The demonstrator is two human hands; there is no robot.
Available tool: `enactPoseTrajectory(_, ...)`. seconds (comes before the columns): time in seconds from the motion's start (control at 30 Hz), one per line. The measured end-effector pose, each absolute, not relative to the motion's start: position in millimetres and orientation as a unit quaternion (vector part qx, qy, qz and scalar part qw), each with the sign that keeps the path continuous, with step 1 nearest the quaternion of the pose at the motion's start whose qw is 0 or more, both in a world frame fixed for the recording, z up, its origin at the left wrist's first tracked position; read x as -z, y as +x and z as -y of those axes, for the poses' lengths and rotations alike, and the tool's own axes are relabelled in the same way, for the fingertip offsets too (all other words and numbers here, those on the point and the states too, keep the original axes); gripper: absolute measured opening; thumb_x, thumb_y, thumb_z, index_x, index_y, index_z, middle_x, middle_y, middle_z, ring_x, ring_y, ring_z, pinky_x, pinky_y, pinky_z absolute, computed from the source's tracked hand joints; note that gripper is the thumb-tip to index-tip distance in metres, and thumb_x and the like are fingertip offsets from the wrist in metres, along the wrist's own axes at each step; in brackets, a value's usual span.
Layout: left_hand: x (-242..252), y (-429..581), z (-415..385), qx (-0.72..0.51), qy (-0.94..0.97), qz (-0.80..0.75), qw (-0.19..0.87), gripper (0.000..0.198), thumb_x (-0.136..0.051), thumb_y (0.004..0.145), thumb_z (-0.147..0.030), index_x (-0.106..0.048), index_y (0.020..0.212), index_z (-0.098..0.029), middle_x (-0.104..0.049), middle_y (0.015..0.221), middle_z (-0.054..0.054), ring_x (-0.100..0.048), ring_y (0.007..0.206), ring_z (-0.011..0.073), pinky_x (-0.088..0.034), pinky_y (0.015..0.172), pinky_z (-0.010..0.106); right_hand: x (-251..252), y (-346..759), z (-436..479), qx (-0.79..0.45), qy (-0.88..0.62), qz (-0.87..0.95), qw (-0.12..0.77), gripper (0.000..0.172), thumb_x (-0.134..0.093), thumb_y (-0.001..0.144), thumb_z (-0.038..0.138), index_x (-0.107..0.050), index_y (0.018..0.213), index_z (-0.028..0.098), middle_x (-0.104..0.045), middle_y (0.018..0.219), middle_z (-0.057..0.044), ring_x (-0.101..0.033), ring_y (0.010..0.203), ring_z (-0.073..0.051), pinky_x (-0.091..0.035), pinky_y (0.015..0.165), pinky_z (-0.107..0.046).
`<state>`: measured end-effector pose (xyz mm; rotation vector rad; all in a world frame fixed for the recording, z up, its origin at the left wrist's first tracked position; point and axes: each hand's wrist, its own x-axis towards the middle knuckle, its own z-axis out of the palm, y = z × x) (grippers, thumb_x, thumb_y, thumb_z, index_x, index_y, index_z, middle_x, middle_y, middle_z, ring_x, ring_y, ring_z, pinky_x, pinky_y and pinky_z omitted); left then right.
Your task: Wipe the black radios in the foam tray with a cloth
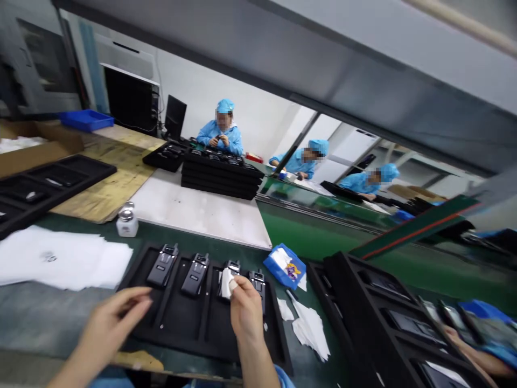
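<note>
While the right hand [245,308] pinches a white wipe [226,283], the open left hand [115,315] rests on the black tray [202,328].

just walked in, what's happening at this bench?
A person works over a black tray that holds four dark handheld devices in slots. The right hand pinches a small white wipe against the third device. The left hand rests open on the tray's left edge, holding nothing. A white bottle and paper sheets lie to the left. Three people in blue sit further down the line.
</note>
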<state>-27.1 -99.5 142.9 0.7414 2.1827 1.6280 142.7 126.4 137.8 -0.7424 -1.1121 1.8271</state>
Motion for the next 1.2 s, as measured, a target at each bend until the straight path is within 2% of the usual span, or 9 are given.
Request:
enactPoseTrajectory(0.1,-142.0,-9.4,63.7,-0.660,0.248,-0.639,0.309,0.043,-0.074,0.074,-0.053,-0.071,0.096,-0.016,-0.073,0.087,0.008,-0.069,0.082,0.0234,-0.057,0.075,0.033,-138.8,125.3,-83.6,-0.649,-0.260,0.580,0.418,0.011,-0.080,0.073,0.031,-0.075,0.078,0.023,-0.064,0.077,-0.001,-0.056,0.075,-0.018,-0.046,0.073,-0.032)
enactPoseTrajectory(0.23,-149.0,8.0,42.6,-0.713,0.234,-0.563,0.347,0.035,-0.078,0.074,-0.045,-0.070,0.085,-0.014,-0.070,0.076,0.005,-0.065,0.070,0.0169,-0.054,0.068,0.027,-141.9,118.5,-50.8,-0.560,-0.213,0.701,0.386,0.007,-0.073,0.081,0.028,-0.078,0.085,0.026,-0.065,0.086,-0.004,-0.058,0.088,-0.022,-0.045,0.080,-0.036)
enactPoseTrajectory(0.37,-151.3,5.6,56.5,-0.708,0.195,-0.550,0.397,0.038,-0.076,0.076,-0.049,-0.072,0.084,-0.012,-0.071,0.074,0.006,-0.063,0.066,0.0148,-0.052,0.063,0.024,-138.7,111.6,-43.0,-0.653,-0.243,0.629,0.345,0.007,-0.076,0.076,0.031,-0.076,0.078,0.024,-0.065,0.080,-0.002,-0.058,0.078,-0.019,-0.046,0.072,-0.031)
enactPoseTrajectory(0.5,-150.1,-2.5,69.6,-0.708,0.135,-0.516,0.463,0.041,-0.076,0.073,-0.051,-0.071,0.084,-0.012,-0.070,0.072,0.005,-0.063,0.065,0.0145,-0.052,0.062,0.024,-135.6,104.1,-41.2,-0.768,-0.280,0.498,0.289,0.021,-0.079,0.072,0.041,-0.073,0.080,0.022,-0.066,0.072,0.000,-0.056,0.064,-0.015,-0.045,0.061,-0.026)
enactPoseTrajectory(0.63,-149.7,-6.7,73.6,-0.692,0.148,-0.544,0.451,0.043,-0.074,0.074,-0.054,-0.069,0.083,-0.012,-0.068,0.071,0.004,-0.060,0.062,0.0132,-0.049,0.059,0.022,-131.7,103.2,-37.1,-0.760,-0.253,0.545,0.247,0.039,-0.080,0.073,0.043,-0.074,0.105,0.023,-0.072,0.091,-0.005,-0.063,0.080,-0.020,-0.049,0.073,-0.030)
enactPoseTrajectory(0.83,-139.9,-4.5,73.6,-0.692,0.209,-0.546,0.423,0.038,-0.069,0.079,-0.047,-0.061,0.100,-0.016,-0.061,0.067,-0.002,-0.056,0.061,0.0133,-0.046,0.059,0.023,-121.1,101.4,-37.7,-0.711,-0.262,0.601,0.255,0.019,-0.078,0.075,0.036,-0.079,0.089,0.023,-0.068,0.078,-0.003,-0.058,0.069,-0.017,-0.047,0.064,-0.027)
enactPoseTrajectory(0.93,-132.2,-6.1,72.6,-0.698,0.222,-0.544,0.409,0.039,-0.068,0.080,-0.040,-0.056,0.109,-0.017,-0.060,0.070,-0.002,-0.056,0.065,0.0134,-0.044,0.062,0.024,-123.5,99.4,-35.9,-0.681,-0.249,0.631,0.275,0.018,-0.077,0.077,0.036,-0.080,0.092,0.027,-0.067,0.080,-0.003,-0.060,0.075,-0.019,-0.050,0.070,-0.030)
enactPoseTrajectory(1.1,-122.0,-17.7,72.4,-0.688,0.223,-0.603,0.336,0.032,-0.064,0.080,-0.030,-0.057,0.109,-0.018,-0.065,0.083,0.002,-0.060,0.076,0.0157,-0.045,0.070,0.027,-131.6,97.6,-30.0,-0.640,-0.194,0.705,0.235,0.017,-0.073,0.082,0.039,-0.079,0.097,0.031,-0.065,0.118,-0.008,-0.060,0.111,-0.028,-0.049,0.095,-0.043)
enactPoseTrajectory(1.2,-116.8,-23.7,71.8,-0.664,0.234,-0.639,0.311,0.034,-0.064,0.078,-0.026,-0.057,0.111,-0.018,-0.063,0.082,0.001,-0.059,0.072,0.0148,-0.045,0.066,0.026,-132.0,98.0,-29.7,-0.628,-0.170,0.730,0.210,0.018,-0.069,0.086,0.037,-0.078,0.102,0.034,-0.065,0.120,-0.008,-0.061,0.110,-0.028,-0.049,0.095,-0.044)
